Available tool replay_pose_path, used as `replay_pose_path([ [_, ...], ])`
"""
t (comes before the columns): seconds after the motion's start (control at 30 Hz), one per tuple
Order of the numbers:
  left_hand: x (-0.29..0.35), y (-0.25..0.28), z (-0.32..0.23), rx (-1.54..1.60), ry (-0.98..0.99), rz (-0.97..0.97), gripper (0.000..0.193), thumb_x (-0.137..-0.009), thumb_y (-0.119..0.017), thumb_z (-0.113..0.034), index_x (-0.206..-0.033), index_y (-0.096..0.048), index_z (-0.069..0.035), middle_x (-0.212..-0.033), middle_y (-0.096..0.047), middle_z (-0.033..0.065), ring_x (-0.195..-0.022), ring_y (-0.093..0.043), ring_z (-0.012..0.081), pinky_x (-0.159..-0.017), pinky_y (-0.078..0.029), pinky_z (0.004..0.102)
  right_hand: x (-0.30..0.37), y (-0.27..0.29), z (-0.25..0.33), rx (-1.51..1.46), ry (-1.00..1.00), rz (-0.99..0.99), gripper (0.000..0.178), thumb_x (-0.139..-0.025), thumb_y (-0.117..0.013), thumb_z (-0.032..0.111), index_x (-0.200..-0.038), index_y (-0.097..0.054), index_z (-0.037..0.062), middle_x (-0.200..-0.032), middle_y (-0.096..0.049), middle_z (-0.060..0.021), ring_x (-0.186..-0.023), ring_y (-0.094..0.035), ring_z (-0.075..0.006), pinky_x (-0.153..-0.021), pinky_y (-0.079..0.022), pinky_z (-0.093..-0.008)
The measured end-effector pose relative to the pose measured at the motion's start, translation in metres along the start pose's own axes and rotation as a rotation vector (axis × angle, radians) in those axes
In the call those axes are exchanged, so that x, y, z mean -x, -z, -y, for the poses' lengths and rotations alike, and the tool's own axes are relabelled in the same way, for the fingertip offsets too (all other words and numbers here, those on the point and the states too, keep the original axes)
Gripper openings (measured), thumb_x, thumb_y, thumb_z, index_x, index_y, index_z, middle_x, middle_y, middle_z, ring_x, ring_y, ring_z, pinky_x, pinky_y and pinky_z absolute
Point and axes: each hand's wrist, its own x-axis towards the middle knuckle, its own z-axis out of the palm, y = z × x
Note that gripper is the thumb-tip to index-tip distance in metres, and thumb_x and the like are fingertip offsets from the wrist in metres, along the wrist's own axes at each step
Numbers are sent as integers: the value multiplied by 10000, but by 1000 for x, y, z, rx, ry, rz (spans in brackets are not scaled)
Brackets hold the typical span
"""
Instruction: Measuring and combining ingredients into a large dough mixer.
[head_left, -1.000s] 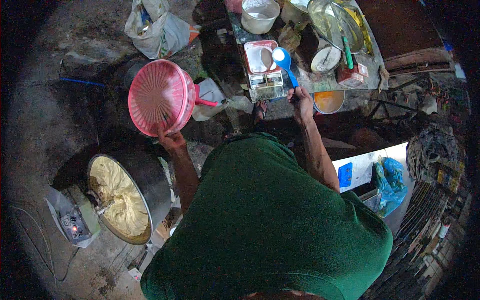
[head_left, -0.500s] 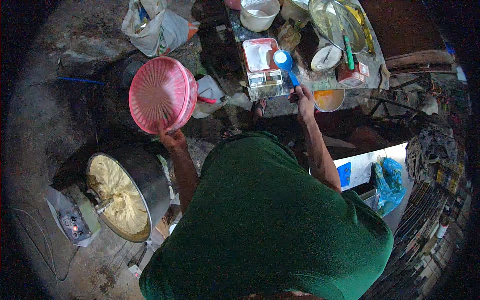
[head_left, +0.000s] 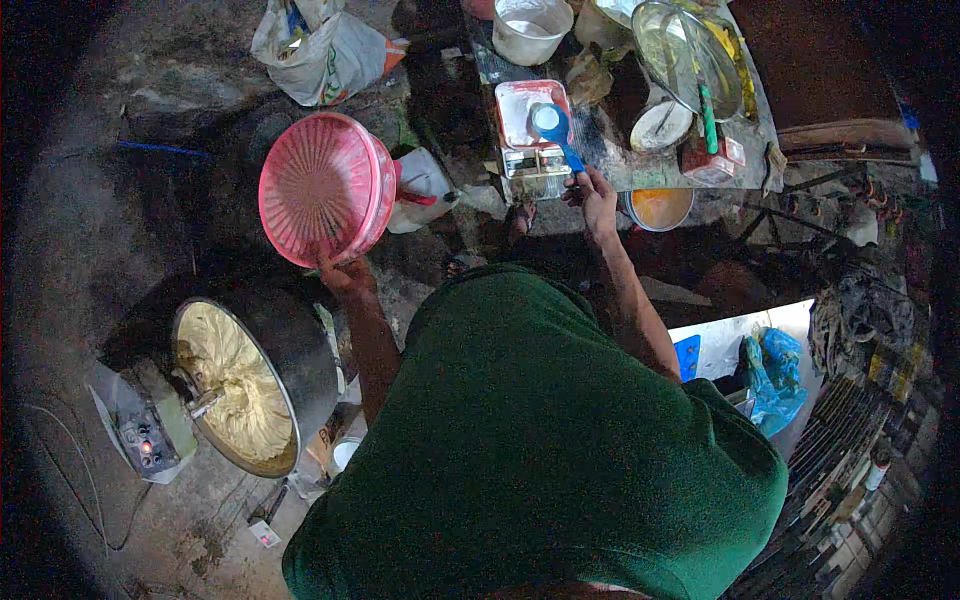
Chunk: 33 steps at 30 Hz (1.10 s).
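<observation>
My left hand (head_left: 347, 275) grips the near rim of a round pink plastic basin (head_left: 318, 185) with ribs fanning across it, held tilted. Closed round the handle of a blue scoop (head_left: 572, 155), my right hand (head_left: 597, 200) is at the table's front edge. White powder (head_left: 545, 117) fills the scoop's bowl. Beneath it is a red-rimmed tray (head_left: 505, 100) of white powder, on a small kitchen scale (head_left: 535, 162). To my left, a large dark mixer bowl (head_left: 315, 370) contains creamy pale dough (head_left: 235, 390) around a metal mixing tool.
White tubs (head_left: 530, 30), a strainer (head_left: 690, 60) with a green handle and a red box (head_left: 712, 160) crowd the table (head_left: 625, 172). An orange-stained bucket (head_left: 660, 208) is below its edge. A white sack (head_left: 325, 60) is far left; a blue plastic bag (head_left: 778, 375) lies right.
The scoop has shifted left, from the tray's right edge to over the tray's powder. My left hand still grips the basin in nearly the same place.
</observation>
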Motion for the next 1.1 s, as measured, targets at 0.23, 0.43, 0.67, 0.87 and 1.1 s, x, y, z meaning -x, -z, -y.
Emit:
replay_pose_path([
  [0.23, -55, 96, 6, -188, -131, 89, 342, -941, -502, -264, -1219, -494, -66, -842, -616, 17, -509, -451, 68, -425, -364, 193, 5, -11, 30, -151, -234, 127, 231, -980, -444, 182, -1089, -557, 13, -773, -606, -27, -612, -575, -133, -577, -448, -252],
  [0.43, -27, 55, 10, -118, -78, 175, 416, -945, -500, -268, -1310, -423, -84, -1108, -573, 45, -601, -493, 67, -438, -361, 192, -11, 0, 21, -224, -299, 217, 186, -967, -457, 191, -996, -558, 38, -728, -574, -19, -597, -554, -139, -568, -443, -254],
  [0.67, -19, 53, 15, -184, -223, 241, 470, -928, -517, -210, -1338, -385, -22, -1306, -465, 117, -1141, -503, 249, -809, -512, 339, -28, 5, 17, -279, -276, 216, 180, -946, -457, 164, -887, -565, 32, -697, -578, -54, -594, -553, -150, -565, -440, -294],
  [0.87, -45, 80, -1, -88, -17, 240, 443, -935, -501, -232, -1304, -422, 1, -1233, -533, 127, -1039, -577, 196, -807, -530, 307, -40, 15, 22, -32, -110, 136, 198, -945, -538, 229, -930, -578, 35, -723, -595, -33, -610, -554, -133, -584, -458, -280],
  [1.1, -15, 45, 11, -314, -191, 149, 401, -943, -481, -251, -1257, -453, -4, -1234, -545, 114, -995, -595, 201, -788, -535, 330, -42, 10, 26, 74, -50, 48, 293, -960, -535, 240, -1166, -582, 37, -761, -604, -8, -651, -572, -96, -581, -458, -260],
])
